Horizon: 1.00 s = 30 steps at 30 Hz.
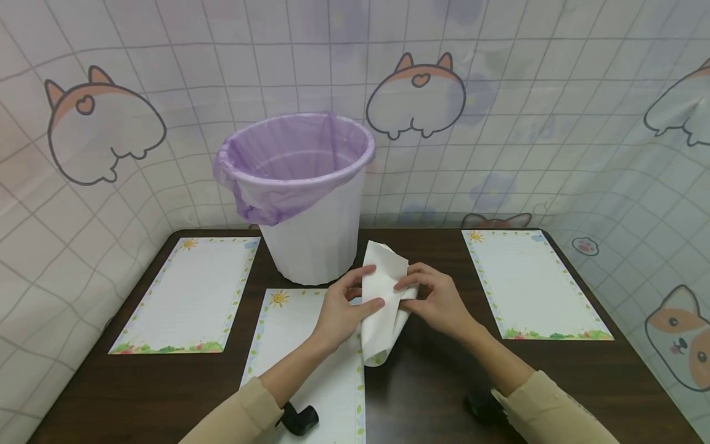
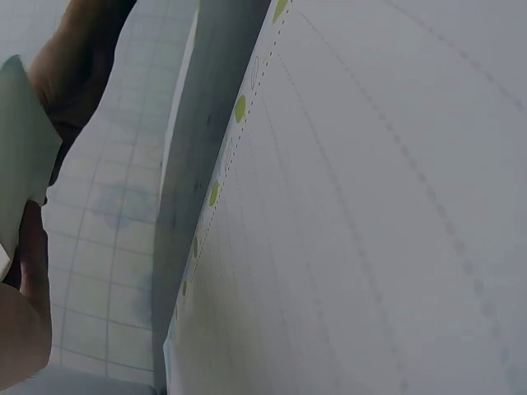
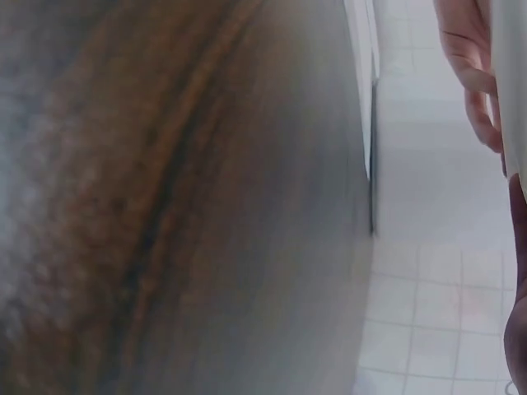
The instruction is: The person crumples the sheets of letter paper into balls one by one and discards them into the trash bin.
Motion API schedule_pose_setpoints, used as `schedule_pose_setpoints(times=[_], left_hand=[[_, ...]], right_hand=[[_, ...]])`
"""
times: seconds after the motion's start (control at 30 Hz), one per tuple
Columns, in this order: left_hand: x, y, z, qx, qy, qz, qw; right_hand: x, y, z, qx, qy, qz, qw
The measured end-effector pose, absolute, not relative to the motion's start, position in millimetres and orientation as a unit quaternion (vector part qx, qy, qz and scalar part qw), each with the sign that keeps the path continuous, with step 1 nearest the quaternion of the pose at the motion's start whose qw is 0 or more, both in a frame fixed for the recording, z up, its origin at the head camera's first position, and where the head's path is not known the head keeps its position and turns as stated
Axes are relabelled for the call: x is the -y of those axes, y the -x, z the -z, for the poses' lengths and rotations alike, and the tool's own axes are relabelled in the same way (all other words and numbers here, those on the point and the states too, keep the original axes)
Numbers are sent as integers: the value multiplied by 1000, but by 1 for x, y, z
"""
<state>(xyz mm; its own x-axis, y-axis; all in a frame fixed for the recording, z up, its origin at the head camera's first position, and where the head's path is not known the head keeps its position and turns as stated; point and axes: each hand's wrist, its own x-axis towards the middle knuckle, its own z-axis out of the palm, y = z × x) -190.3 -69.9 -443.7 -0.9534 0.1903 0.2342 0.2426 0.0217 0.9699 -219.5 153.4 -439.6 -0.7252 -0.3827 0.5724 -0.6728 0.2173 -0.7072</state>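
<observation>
A sheet of white paper (image 1: 381,330), folded into a narrow, layered shape, is held up in both hands over the table. My left hand (image 1: 345,308) grips its left side, thumb across the front and fingers at the upper edge. On the other side, my right hand (image 1: 440,298) pinches the folded layers at the right edge. A green leaf print shows at the paper's lower tip. Below the left forearm lies a flat sheet of stationery (image 1: 302,345) with a sun in its corner. The left wrist view catches part of the folded paper (image 2: 25,148) at its left edge.
A white bin (image 1: 316,246) with a purple liner (image 1: 299,148) stands behind the hands. Flat bordered stationery sheets lie at the left (image 1: 185,296) and the right (image 1: 535,287) of the dark wooden table (image 1: 432,394). A patterned curtain (image 1: 516,142) surrounds the table's back and sides.
</observation>
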Motion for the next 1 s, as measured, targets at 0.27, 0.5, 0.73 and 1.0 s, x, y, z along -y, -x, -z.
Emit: schedule_pose_setpoints(times=[0.27, 0.5, 0.73, 1.0], left_hand=[[80, 192, 442, 610, 243, 752, -61], [89, 195, 442, 503, 326, 784, -160], [85, 192, 437, 579, 337, 734, -112], [78, 185, 430, 659, 290, 691, -57]], right_hand=[[-151, 205, 411, 744, -283, -585, 156], [-151, 203, 404, 746, -262, -580, 196], [-148, 202, 399, 746, -266, -570, 218], [-146, 200, 395, 745, -257, -569, 233]])
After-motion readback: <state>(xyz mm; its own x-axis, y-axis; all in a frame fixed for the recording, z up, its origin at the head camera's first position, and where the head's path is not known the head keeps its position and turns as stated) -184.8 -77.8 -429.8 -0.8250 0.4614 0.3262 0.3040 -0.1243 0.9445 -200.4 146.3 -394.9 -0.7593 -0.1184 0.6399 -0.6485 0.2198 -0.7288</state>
